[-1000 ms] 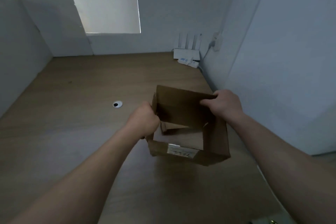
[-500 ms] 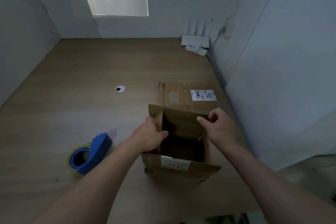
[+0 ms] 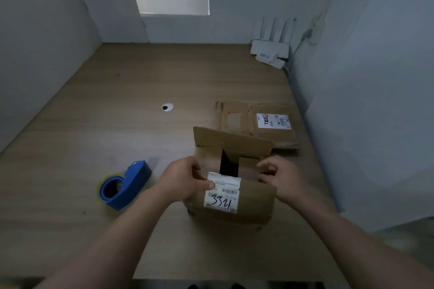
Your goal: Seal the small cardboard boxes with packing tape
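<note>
A small brown cardboard box [image 3: 253,202] stands on the wooden table [image 3: 117,138] in front of me, its near flap bearing a white label marked 3321. The far flap stands up, and a dark gap shows between the side flaps. My left hand [image 3: 185,180] holds the box's left side, thumb on the label's edge. My right hand [image 3: 281,178] curls over the right flap and presses it down. A blue tape dispenser [image 3: 124,185] with a roll of tape lies on the table to the left of the box, apart from both hands.
A flattened cardboard box [image 3: 258,122] with a white label lies just behind the small box. A white router [image 3: 270,48] and power strip sit in the far right corner. A cable grommet [image 3: 167,107] is set in the table. Walls close in left, back and right.
The near flap with the label has been folded up over the opening, and the side flaps are pushed inward. The view has tilted down, showing more of the tape dispenser.
</note>
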